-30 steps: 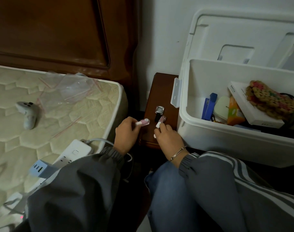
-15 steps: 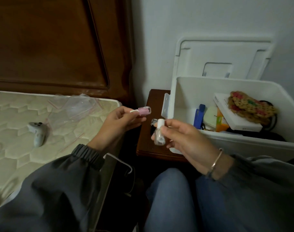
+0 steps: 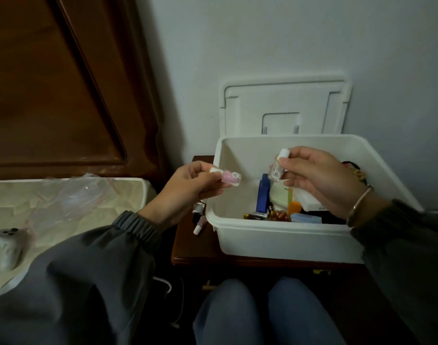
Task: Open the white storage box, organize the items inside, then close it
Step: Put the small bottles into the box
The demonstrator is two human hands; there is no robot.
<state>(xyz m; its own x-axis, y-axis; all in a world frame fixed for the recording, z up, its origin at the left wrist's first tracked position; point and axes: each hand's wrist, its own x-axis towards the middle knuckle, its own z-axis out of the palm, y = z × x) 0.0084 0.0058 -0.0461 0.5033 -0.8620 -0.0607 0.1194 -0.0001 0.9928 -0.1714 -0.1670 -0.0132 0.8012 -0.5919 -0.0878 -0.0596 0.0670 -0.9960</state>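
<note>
The white storage box (image 3: 282, 239) stands open on a wooden nightstand (image 3: 190, 250), its lid (image 3: 282, 105) leaning upright against the wall behind. My left hand (image 3: 188, 192) holds a pink nail polish bottle (image 3: 230, 176) over the box's left rim. My right hand (image 3: 320, 180) holds a clear bottle with a white cap (image 3: 277, 168) above the box's inside. Within the box lie a blue item (image 3: 262, 195), batteries (image 3: 257, 215), an orange packet (image 3: 293, 205) and a white carton partly hidden by my right hand.
Two more small bottles (image 3: 199, 217) lie on the nightstand left of the box. At the left are a mattress (image 3: 8, 202) with a clear plastic bag (image 3: 81, 195) and a grey controller (image 3: 8, 247), below a dark wooden headboard (image 3: 51, 83). My knees are below.
Both hands have lifted a bottle each from the nightstand and moved up and right; the right hand now hovers over the box interior. The view has shifted toward the box.
</note>
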